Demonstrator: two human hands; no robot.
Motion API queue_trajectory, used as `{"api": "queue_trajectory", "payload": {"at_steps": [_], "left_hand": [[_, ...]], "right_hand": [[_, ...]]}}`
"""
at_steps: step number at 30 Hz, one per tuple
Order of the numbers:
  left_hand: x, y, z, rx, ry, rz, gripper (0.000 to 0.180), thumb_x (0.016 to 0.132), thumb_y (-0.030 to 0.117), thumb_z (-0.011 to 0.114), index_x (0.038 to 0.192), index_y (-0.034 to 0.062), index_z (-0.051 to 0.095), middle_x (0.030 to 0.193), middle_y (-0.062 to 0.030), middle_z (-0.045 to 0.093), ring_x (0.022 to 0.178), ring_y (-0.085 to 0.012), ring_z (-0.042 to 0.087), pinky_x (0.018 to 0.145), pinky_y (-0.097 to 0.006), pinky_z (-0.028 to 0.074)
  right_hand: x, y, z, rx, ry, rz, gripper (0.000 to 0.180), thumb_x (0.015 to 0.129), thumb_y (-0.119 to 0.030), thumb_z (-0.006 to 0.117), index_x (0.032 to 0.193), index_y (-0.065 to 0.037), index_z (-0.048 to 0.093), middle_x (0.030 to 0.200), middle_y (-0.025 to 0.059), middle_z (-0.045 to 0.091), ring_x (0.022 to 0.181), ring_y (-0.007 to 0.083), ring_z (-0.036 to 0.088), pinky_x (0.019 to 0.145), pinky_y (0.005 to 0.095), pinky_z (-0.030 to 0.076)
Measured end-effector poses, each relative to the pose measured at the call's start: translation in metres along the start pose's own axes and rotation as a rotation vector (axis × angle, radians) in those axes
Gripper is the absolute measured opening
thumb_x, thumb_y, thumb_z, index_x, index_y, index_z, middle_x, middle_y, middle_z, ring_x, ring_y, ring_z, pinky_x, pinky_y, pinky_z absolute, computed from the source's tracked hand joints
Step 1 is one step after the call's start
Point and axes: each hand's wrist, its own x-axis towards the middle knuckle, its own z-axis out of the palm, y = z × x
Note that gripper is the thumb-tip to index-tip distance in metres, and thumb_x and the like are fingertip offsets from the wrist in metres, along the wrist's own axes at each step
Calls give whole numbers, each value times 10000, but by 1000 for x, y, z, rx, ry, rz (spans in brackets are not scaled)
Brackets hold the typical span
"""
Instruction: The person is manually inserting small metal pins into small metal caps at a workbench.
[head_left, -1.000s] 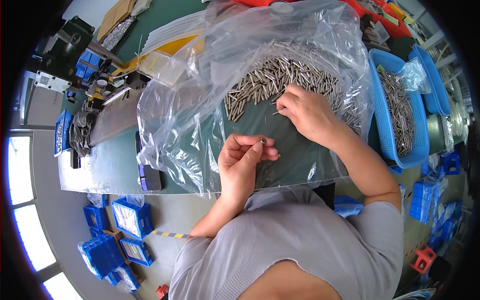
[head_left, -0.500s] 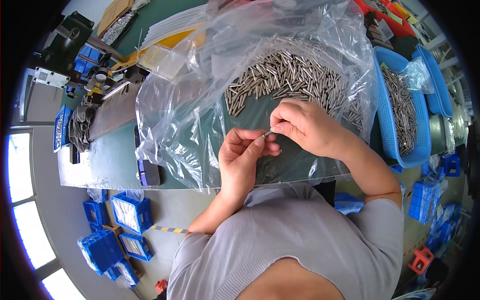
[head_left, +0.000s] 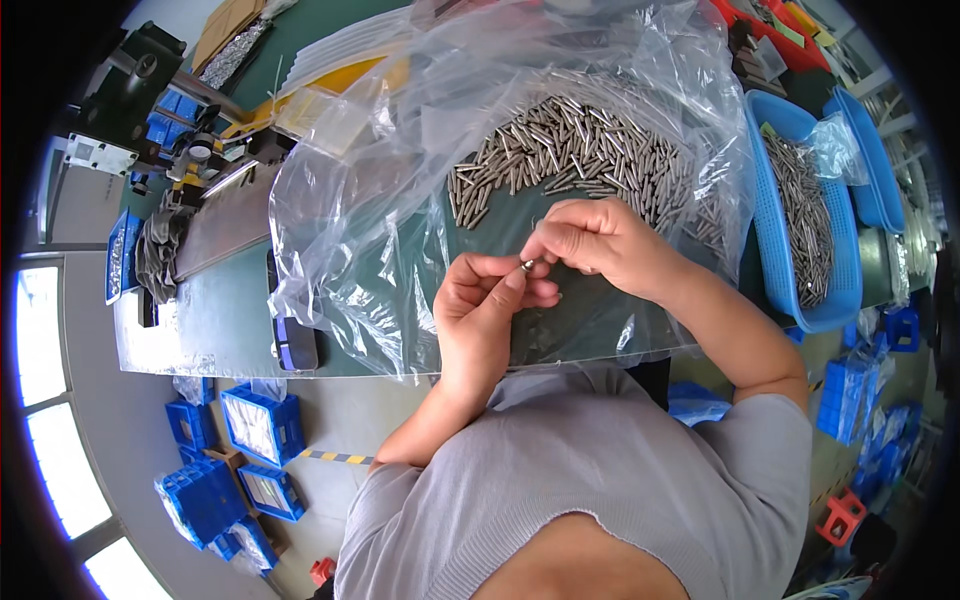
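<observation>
Small metal part [head_left: 527, 265] is at the left hand's [head_left: 474, 310] fingertips, above the table [head_left: 222, 310], near its front edge. Left hand: thumb and index pinched on it, other fingers curled behind. Only a bright end shows, so shape and full length can't be told. Right hand [head_left: 600, 248]: narrow, thumb and index drawn together right at the part. Can't tell whether it grips the part or a second piece, or just touches; contact point is hidden by the fingers.

Progress, my read: one piece mid-handling, not put down. Plenty left: big loose pile of metal pins [head_left: 570, 145] just beyond the hands, unsorted, pointing every which way. Clear plastic sheeting [head_left: 340, 215] spreads around the pile and over part of it; can't tell if it's a bag.

To the right, blue basket [head_left: 848, 275] holds lots of similar pins [head_left: 803, 225]. Finished or raw stock? Can't tell, so no done count. Second blue basket [head_left: 884, 195] just beside it, contents not visible.

Further out: dark machine [head_left: 128, 92] far left, red bin [head_left: 775, 45] far right corner, blue crates [head_left: 265, 428] on the floor.
</observation>
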Motion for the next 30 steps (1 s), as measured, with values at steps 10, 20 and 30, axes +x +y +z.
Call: {"api": "queue_trajectory", "payload": {"at_steps": [10,20,30], "left_hand": [[0,-2,-2,13,-22,6,67,910,-19,492,970,-51,491,905,-191,629,786,-234,658,736,-354,563],[-1,-2,-3,-80,-50,14,49,909,-28,485,958,-28,486,962,-200,617,795,-224,650,737,-352,556],[-1,-1,-4,-76,-70,13,48,912,-21,487,959,-31,482,963,-194,619,796,-215,647,739,-347,553]], "right_hand": [[-4,-1,9,-387,132,-241,44,816,-62,648,814,-19,636,759,24,569,700,109,554,649,250,451],[2,-17,-35,703,290,-100,158,856,-148,491,926,-16,543,832,85,573,683,130,557,556,264,467],[8,11,-32,-993,414,-256,140,736,-92,686,868,-80,645,788,68,587,683,248,590,591,340,453]]}}
